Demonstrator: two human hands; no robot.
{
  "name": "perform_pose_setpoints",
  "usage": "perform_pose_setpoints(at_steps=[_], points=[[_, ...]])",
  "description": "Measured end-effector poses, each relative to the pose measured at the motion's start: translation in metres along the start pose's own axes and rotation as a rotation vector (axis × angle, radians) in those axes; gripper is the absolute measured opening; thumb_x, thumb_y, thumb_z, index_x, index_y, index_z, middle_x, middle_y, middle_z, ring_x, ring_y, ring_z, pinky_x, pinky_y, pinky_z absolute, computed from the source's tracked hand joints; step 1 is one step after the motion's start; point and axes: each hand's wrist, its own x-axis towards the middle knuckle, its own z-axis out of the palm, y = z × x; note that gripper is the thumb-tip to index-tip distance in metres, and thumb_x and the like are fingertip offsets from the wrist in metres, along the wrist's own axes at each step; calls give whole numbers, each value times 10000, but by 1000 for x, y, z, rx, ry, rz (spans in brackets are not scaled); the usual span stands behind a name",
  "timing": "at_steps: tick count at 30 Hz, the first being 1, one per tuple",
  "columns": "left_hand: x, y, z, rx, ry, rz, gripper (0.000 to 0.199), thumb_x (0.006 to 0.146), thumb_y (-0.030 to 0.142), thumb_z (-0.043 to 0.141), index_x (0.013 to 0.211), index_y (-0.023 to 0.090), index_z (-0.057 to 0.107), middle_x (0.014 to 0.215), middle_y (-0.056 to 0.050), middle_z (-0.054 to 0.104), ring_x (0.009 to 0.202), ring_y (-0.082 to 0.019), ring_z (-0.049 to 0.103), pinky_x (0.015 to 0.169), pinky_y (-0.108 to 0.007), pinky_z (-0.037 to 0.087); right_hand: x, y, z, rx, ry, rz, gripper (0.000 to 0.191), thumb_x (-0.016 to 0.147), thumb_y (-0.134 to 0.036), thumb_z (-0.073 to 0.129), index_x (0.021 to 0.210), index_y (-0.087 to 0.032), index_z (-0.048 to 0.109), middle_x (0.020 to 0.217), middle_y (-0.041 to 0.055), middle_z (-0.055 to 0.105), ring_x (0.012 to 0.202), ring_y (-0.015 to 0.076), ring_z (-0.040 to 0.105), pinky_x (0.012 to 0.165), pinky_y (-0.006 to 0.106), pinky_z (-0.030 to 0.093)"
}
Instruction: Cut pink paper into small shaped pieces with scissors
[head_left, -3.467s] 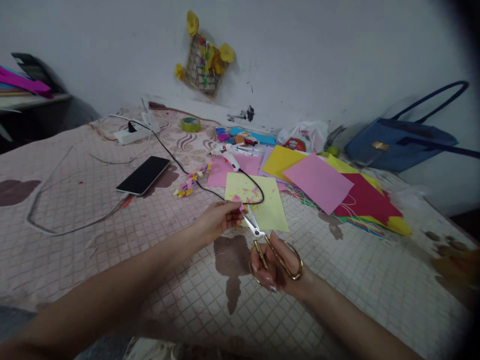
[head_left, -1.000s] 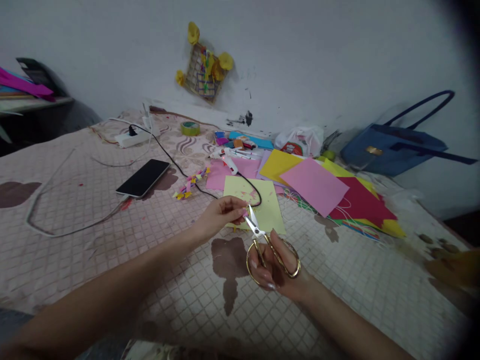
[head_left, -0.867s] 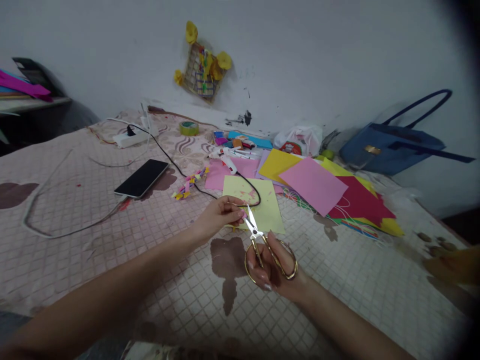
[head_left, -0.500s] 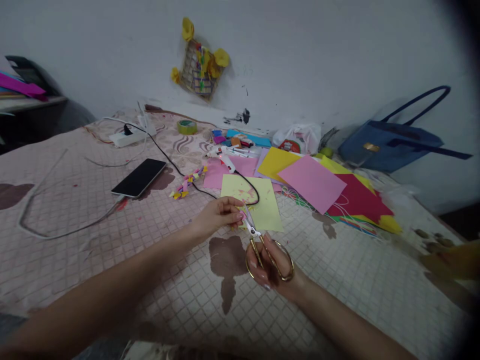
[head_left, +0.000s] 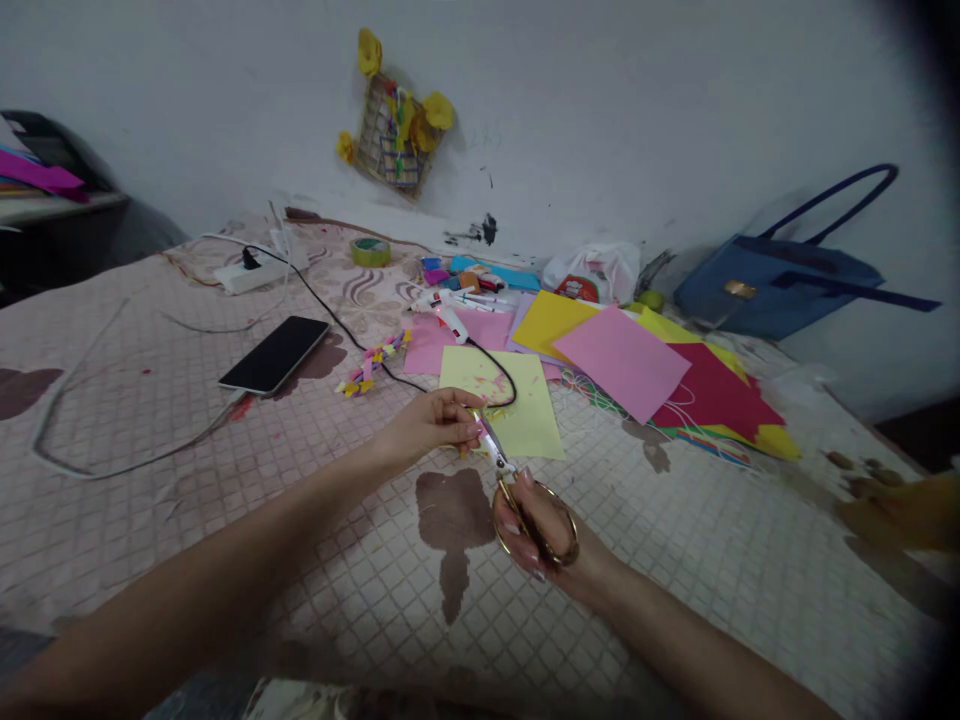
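Observation:
My right hand (head_left: 551, 520) has its fingers through the gold handle loops of a pair of scissors (head_left: 501, 464), whose blades point up and left. The blades look nearly closed. They meet a small pink piece of paper (head_left: 481, 428) that my left hand (head_left: 435, 422) pinches between thumb and fingers; the fingers hide part of it. Just behind both hands lies a pale yellow sheet (head_left: 536, 425) strewn with tiny paper scraps. A braided strip of pink, yellow and purple paper (head_left: 373, 365) rests left of that sheet.
A white glue gun (head_left: 452, 322) trails its black cord behind my left hand. Coloured sheets (head_left: 622, 362) and white strings lie to the right. A phone (head_left: 275, 355) on a cable, a power strip (head_left: 247, 274), green tape (head_left: 370, 252) and a blue bag (head_left: 780, 285) stand around.
The scissors' handles have come closer together and the blades have closed at the pink paper. My left hand keeps its pinch. The whole view has shifted slightly.

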Motion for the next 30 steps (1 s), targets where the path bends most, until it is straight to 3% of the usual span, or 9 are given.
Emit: perform_pose_setpoints(at_steps=[6, 10, 13, 18, 25, 30], points=[[1, 2, -3, 28, -3, -41, 372, 667, 202, 651, 994, 141, 483, 662, 4, 582, 559, -76, 547, 554, -203, 433, -2, -2, 0, -67, 30, -19, 457, 828, -548, 305, 592, -173, 421, 377, -73, 331, 296, 50, 263, 305, 169, 182], [1, 1, 0, 54, 9, -67, 272, 669, 234, 650, 883, 120, 526, 674, -15, 591, 569, -78, 555, 557, -201, 438, 0, -10, -2, -220, 221, -107, 405, 830, -499, 363, 630, -162, 466, 405, -57, 389, 334, 55, 328, 339, 174, 239], [0, -1, 7, 55, 7, -93, 224, 669, 256, 647, 792, 104, 537, 697, -32, 600, 573, -76, 556, 557, -198, 441, 7, -16, -6, -381, 350, -212, 296, 753, -440, 534, 671, -160, 482, 453, -54, 430, 380, 63, 378, 372, 183, 281], [0, -5, 18, 93, 16, -105, 209, 696, 284, 616, 761, 105, 528, 650, -30, 602, 538, -81, 557, 545, -212, 450, 20, -16, -14, -478, 409, -288, 250, 702, -360, 607, 820, -154, 529, 582, -33, 481, 465, 83, 422, 430, 207, 335], [-1, -9, 25, 223, -20, 0, 199, 734, 313, 565, 760, 121, 523, 656, -43, 616, 551, -96, 568, 544, -223, 462, 25, -14, -14, -539, 457, -323, 145, 733, -304, 559, 741, -161, 538, 510, -40, 455, 432, 84, 400, 411, 206, 314], [3, -9, 24, 292, 64, 20, 187, 745, 315, 542, 762, 131, 513, 661, -40, 621, 553, -109, 578, 543, -231, 468, 23, -17, -17, -438, 438, -290, 156, 739, -312, 551, 713, -161, 521, 483, -46, 455, 407, 78, 398, 400, 200, 292]])
